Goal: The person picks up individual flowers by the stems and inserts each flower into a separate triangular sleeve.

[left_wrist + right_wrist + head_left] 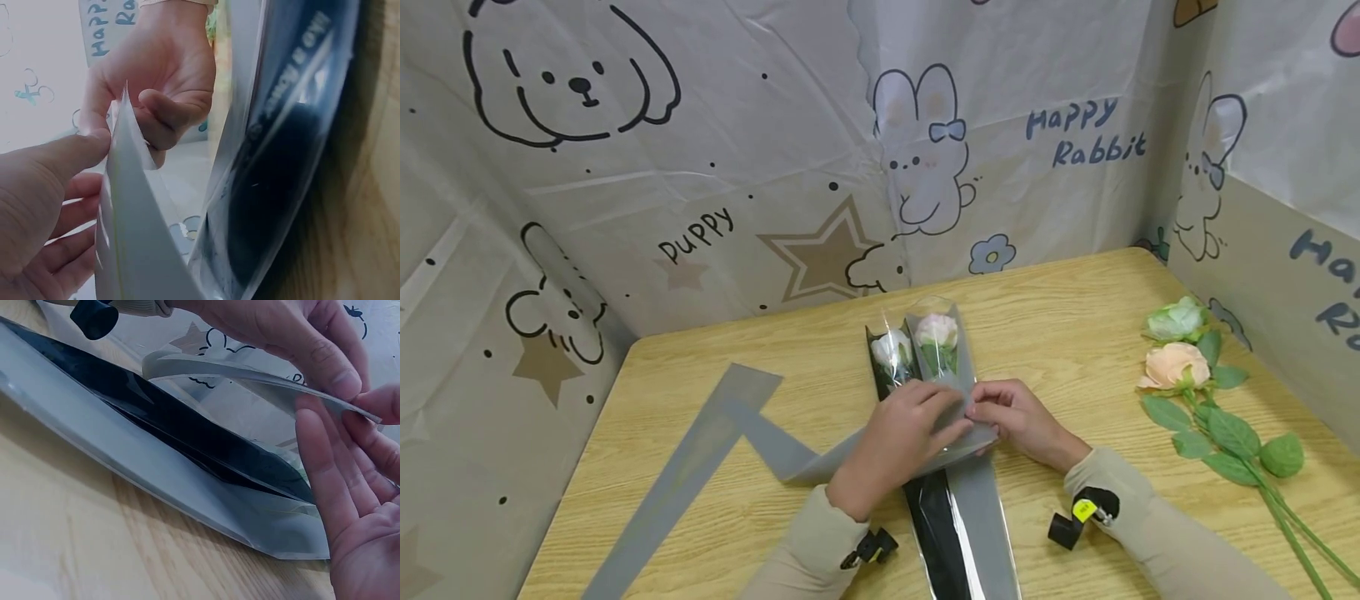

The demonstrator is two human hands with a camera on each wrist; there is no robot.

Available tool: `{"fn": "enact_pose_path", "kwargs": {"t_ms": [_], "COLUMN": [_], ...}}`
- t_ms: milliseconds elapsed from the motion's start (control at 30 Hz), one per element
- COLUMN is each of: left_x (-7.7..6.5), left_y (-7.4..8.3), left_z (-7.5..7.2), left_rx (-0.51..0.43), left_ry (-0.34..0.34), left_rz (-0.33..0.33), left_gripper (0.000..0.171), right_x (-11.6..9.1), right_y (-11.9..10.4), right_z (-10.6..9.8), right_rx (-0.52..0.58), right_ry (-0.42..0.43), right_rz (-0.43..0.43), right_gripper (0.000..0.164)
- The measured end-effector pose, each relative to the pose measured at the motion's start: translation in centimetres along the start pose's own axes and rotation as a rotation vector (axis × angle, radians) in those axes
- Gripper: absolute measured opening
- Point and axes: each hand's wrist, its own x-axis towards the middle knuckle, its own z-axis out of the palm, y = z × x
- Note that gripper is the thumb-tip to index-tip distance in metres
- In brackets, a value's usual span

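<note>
Two single flowers in clear-fronted sleeves lie side by side: a white flower [892, 348] in a black sleeve [934, 521] and a pale pink flower [937, 331] in a grey sleeve [983, 508]. A long grey ribbon [658, 492] crosses over both sleeves below the blooms. My left hand [895, 442] reaches over the sleeves and pinches the ribbon between thumb and fingers. At the right edge of the sleeves, my right hand [1018, 421] pinches the ribbon's end between thumb and forefinger. The left wrist view shows the ribbon strip [134, 219] raised off the black sleeve [275, 187].
The ribbon's loose length spreads folded across the left of the wooden table [1060, 317]. On the right lie a peach rose [1176, 365] and a pale green flower [1176, 319] with long leafy stems. A printed cloth [760, 108] stands behind and along both sides.
</note>
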Motion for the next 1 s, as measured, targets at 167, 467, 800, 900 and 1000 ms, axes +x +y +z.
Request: {"fn": "enact_pose_path", "kwargs": {"t_ms": [167, 467, 800, 900, 1000], "left_x": [-0.1, 0.1, 0.6, 0.8, 0.8], "left_y": [0.2, 0.3, 0.5, 0.5, 0.6], "left_z": [0.2, -0.1, -1.4, -1.6, -1.8], "left_rx": [0.005, -0.014, -0.073, -0.041, -0.007], "left_ry": [-0.055, -0.018, 0.093, 0.108, 0.11], "left_rz": [-0.008, 0.028, 0.119, 0.17, 0.205], "left_gripper": [0.026, 0.02, 0.023, 0.028, 0.028], "right_x": [-0.1, 0.0, 0.0, 0.0, -0.1], "right_y": [0.0, 0.4, 0.3, 0.1, 0.0], "right_z": [-0.1, -0.4, -0.6, -0.6, -0.5], "right_rx": [0.009, 0.018, 0.154, 0.14, 0.136], "right_ry": [0.0, 0.023, -0.102, -0.103, -0.103], "right_rz": [0.004, -0.034, -0.183, -0.185, -0.186], "right_gripper": [0.027, 0.03, 0.038, 0.039, 0.04]}}
